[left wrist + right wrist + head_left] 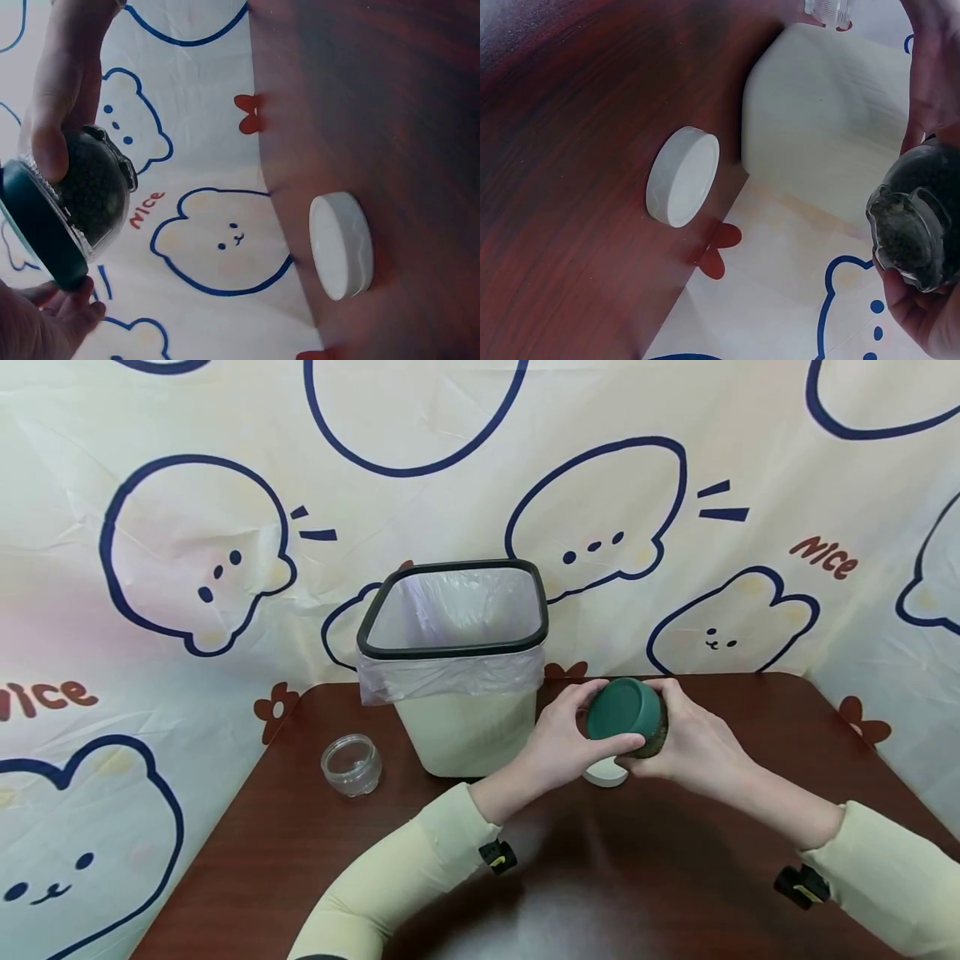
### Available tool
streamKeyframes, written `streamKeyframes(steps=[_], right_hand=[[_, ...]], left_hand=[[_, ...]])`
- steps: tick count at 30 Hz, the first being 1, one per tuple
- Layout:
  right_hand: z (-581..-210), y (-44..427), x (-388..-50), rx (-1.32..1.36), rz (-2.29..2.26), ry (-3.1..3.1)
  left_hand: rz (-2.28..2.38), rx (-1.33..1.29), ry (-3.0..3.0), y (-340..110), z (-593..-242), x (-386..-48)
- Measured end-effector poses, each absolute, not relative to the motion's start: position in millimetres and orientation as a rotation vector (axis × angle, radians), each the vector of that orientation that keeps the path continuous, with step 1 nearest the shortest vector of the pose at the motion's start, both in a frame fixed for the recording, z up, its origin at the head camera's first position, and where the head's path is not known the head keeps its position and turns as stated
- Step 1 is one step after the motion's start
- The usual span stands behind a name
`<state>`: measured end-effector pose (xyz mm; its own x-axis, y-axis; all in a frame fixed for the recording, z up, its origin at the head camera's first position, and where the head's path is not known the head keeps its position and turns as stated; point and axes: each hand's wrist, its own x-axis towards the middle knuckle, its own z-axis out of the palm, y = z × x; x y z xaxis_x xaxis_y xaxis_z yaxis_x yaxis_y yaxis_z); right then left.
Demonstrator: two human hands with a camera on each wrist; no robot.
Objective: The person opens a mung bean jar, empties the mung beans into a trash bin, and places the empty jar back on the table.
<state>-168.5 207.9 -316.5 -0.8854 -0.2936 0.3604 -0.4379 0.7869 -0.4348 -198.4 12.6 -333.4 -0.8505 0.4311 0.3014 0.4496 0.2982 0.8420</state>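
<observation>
I log one dark-filled round clear-glass jar (101, 191), axis tilted, raised above the reddish-brown worktop (262, 860), its round green lid (621, 710) leftward, pinched by the left hand (562, 735), right hand (697, 739) gripping the glass

Tilted jar (96, 191), green lid (41, 225) — white lid (341, 246), table (397, 112)

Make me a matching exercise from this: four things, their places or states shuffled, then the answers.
1. green lid
2. white lid
3. bin
4. empty clear jar

A. lined with a plastic bag
B. on the table, left of the bin
C. gripped by the left hand
D. on the table, right of the bin

Right pairs: 1-C, 2-D, 3-A, 4-B
</observation>
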Motion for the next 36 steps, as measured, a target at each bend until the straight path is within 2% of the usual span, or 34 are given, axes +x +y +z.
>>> streamKeyframes(steps=[4,11,19,23,30,36], right_hand=[[-315.0,209.9,-167.7,0.560,0.776,-2.725],[-308.7,217.1,-165.4,0.546,0.827,-2.743],[-309.3,214.7,-161.6,0.553,0.854,-2.765],[-310.5,212.2,-160.8,0.571,0.856,-2.760],[-312.5,212.3,-163.0,0.554,0.862,-2.778],[-312.5,213.3,-164.3,0.547,0.864,-2.783]], left_hand=[[-1.625,-0.851,-2.558,12.4,-331.1,-196.8],[-1.755,-1.237,-2.421,0.2,-329.9,-208.5],[-1.774,-1.421,-2.350,-4.5,-328.9,-215.0],[-1.774,-1.346,-2.378,-2.7,-331.9,-213.1],[-1.790,-1.032,-2.458,6.4,-335.7,-203.6],[-1.710,-0.951,-2.474,10.3,-334.6,-199.4]])
